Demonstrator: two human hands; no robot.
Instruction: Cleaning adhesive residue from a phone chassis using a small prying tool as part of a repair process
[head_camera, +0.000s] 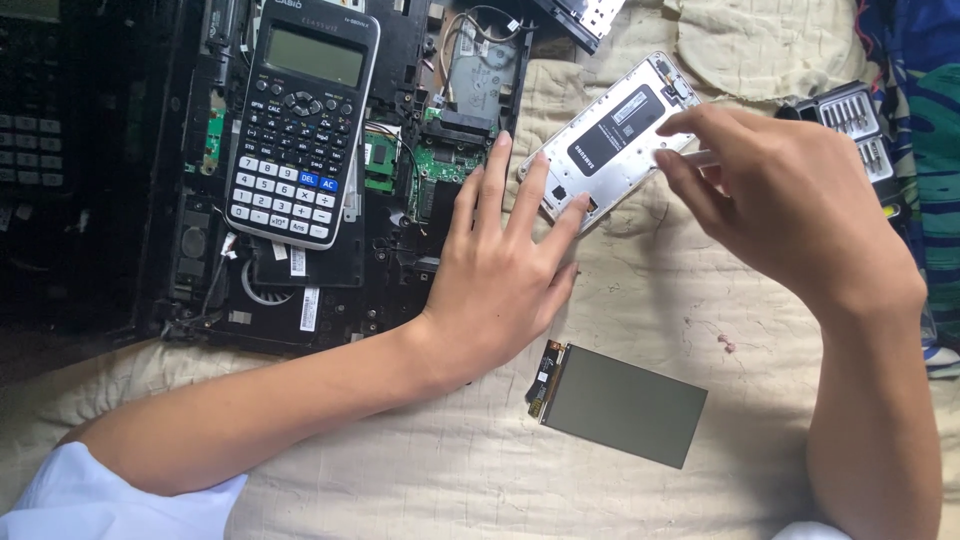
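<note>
Left hand (500, 290) lies flat, fingers spread, pinning the opened white phone frame (610, 140); right hand (780, 200) pinches a thin silver tool (700, 158). Risk: tool slipping, gouging the frame's internals.

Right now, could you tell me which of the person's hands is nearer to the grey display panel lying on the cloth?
Left. The left hand rests just above the grey display panel; the right hand is farther up, over the opened phone.

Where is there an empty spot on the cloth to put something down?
Bare cloth lies between the left forearm and the grey panel, and between that panel and the opened phone. It is crowded up left, where the calculator sits on the opened laptop.
</note>
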